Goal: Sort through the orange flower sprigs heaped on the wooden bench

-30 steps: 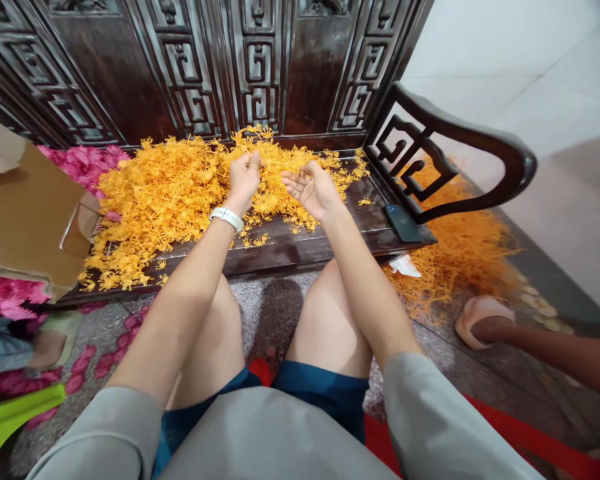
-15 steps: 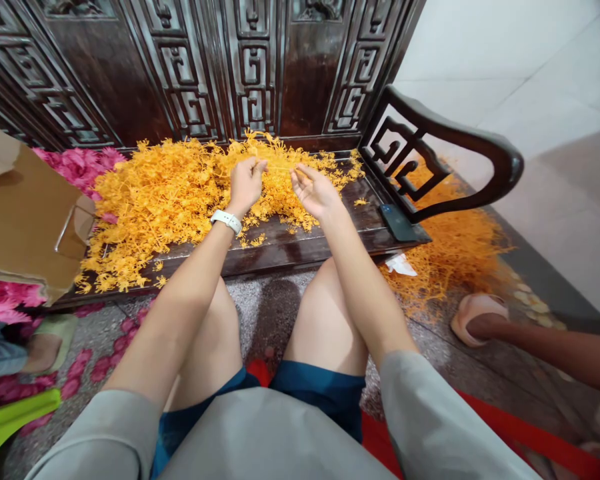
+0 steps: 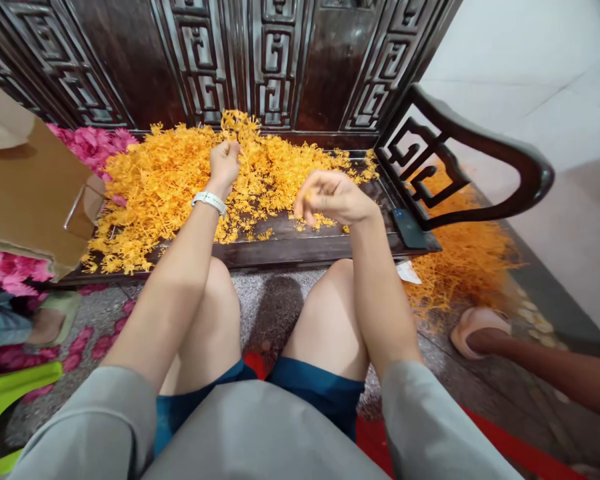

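Head view, only one available. Left hand (image 3: 225, 163): fingers folded, thumb pressed against them, pinching a bunch of spidery yellow-orange flower pieces (image 3: 240, 125), whose branched heads rise just above the knuckles. Pale wristwatch (image 3: 210, 202) on the same arm. Right hand (image 3: 336, 197): raised, apart from the left, fingers curled toward the thumb; outline blurred. A small yellow patch shows among its fingers; cannot tell whether it is a held piece or the heap seen through a gap.

Heap of similar yellow-orange flower pieces (image 3: 165, 180): spread along the dark wooden desk (image 3: 285, 252), thickest on the left, thinning toward the right end, with loose bits near the front edge. Carved backrest (image 3: 327, 73) stands behind; curved armrest (image 3: 513, 143) closes the right end. Smartphone (image 3: 410, 229) lies flat beside the armrest base.

Left side: magenta petals (image 3: 97, 145) behind the heap, partly hidden by a cardboard box (image 3: 35, 187); more magenta pieces scattered on the speckled floor (image 3: 275, 313). Lime-green plastic seat (image 3: 23, 393) at lower left, cut by the frame.

Right side: tangle of orange strands (image 3: 463, 270) on the floor beyond the armrest, scrap of white paper (image 3: 409, 272) near it. Another person's foot in a pale pink slipper (image 3: 463, 337) rests close by.
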`<state>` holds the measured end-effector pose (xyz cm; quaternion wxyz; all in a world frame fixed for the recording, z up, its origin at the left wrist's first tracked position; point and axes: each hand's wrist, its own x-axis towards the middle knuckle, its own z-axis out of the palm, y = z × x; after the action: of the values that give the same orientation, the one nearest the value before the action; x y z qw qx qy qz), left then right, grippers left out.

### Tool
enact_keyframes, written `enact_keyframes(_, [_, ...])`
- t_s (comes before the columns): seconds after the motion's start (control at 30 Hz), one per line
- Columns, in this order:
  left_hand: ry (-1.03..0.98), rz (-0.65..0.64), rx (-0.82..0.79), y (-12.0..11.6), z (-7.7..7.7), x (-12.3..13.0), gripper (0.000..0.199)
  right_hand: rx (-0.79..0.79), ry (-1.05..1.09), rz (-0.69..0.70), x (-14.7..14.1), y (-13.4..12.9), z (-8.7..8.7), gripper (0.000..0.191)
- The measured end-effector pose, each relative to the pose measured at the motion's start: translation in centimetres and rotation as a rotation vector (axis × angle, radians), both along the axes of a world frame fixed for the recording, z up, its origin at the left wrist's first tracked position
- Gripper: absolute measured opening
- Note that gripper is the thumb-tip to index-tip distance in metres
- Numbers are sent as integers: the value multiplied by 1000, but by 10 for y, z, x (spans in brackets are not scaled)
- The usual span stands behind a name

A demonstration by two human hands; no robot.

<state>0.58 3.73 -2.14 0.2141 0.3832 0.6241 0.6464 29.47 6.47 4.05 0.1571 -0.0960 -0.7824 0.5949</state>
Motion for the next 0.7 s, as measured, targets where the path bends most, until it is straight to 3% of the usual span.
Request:
enact_keyframes(0.13, [-71,-117,22,-1,3,14,47,239,-39,-761,-12,38,-40,55])
enact_keyframes(0.2, [-72,-199,21,-1,6,30,47,287,-97,-890,-22,48,-57,53])
enact_keyframes(0.3, [-64,-286,-5,1,8,50,46,184,-65,-839,-38,51,-70,39])
enact_keyframes(0.4, [-83,-311,-18,0,8,58,42,173,16,-830,-51,45,-74,39])
enact_keyframes(0.53, [-126,-316,-24,-3,7,60,39,179,0,-803,-61,40,-73,43])
enact_keyframes(0.7, [19,-389,-84,-2,4,59,43,79,-7,-701,-62,27,-64,20])
